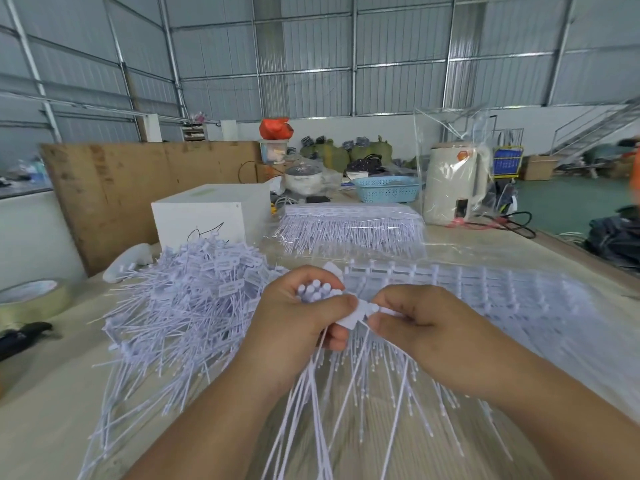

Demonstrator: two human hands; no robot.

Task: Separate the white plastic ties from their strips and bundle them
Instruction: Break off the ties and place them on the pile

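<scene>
Ties (320, 294) — white, slender, flat-headed

Free room and obstacles on the pale wooden tabletop (540, 258). To our left, a loose heap of separated white plastic ties (194, 299) covers the surface from the white cardboard box (207, 216) down toward the near edge. To our right, flat strips of uncut white ties (485, 299) block the surface; a further stack of strips wrapped in clear film (349, 230) stands behind them. Bare board remains at the near left corner, bounded by a roll of beige tape (31, 299) and a black-handled tool (20, 337), and between our forearms, though tie tails fan across it.
</scene>
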